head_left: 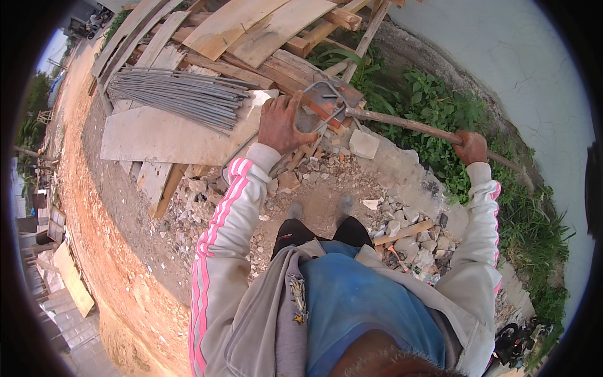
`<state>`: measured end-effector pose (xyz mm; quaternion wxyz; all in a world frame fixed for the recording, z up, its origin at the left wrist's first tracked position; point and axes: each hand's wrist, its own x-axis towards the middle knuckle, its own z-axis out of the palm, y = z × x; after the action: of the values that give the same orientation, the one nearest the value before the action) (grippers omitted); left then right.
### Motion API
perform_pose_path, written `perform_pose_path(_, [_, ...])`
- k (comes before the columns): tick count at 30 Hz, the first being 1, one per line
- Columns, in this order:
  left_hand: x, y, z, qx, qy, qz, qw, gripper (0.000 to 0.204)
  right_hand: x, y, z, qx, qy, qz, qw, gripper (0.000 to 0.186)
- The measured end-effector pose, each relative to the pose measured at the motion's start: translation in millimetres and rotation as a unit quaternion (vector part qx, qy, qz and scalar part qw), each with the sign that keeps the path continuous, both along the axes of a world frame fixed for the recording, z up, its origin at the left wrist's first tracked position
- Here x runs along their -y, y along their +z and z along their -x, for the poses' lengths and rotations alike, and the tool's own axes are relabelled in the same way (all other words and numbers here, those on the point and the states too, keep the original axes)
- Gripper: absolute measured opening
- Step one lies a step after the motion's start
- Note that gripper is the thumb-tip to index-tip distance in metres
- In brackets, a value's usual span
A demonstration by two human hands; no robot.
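My right grip (470, 147) is wrapped firmly around the bar (408, 123), well apart from the bar's head, with a short tail jutting out past my knuckles; I judge that holding it this far out gives me leverage. The head meets the bent rod (324, 82) between my two grips, nearer the left one. My left grip (282, 122) lies over the rod's near side, thumb spread from the fingers, probably to steady it; I cannot tell whether the fingers close on it, as the back of the hand hides them. To the left of that grip, a bundle of straight rods (182, 94) rests on the boards (169, 135), seemingly laid there to be within reach. Beyond it, more planks (232, 28) are piled. Below and between my grips lie rubble (314, 173) and a pale block (363, 144), which look like awkward footing. Plants (433, 97) crowd beneath the bar and around my right grip, and the wall (502, 56) behind them could limit a wide swing that way.
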<state>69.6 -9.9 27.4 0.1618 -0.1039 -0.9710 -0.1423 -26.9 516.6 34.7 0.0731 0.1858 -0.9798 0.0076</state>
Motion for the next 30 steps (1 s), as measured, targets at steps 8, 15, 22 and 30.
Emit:
perform_pose_path(8, [4, 4, -4, 0.048, 0.004, -0.017, 0.999, 0.105, 70, -49, -183, 0.030, -0.205, 0.092, 0.974, 0.022])
perform_pose_path(15, [13, -12, -1, -0.030, -0.008, -0.031, 0.999, 0.102, 129, -46, -249, 0.029, -0.309, 0.107, 0.945, 0.031])
perform_pose_path(22, [8, -11, 0, -0.005, 0.004, -0.043, 0.999, 0.098, 161, -59, -275, 0.057, -0.387, 0.136, 0.910, 0.041])
perform_pose_path(30, [9, -9, -1, 0.030, 0.025, -0.049, 0.998, 0.104, 273, -30, -332, 0.066, -0.453, 0.126, 0.880, 0.043])
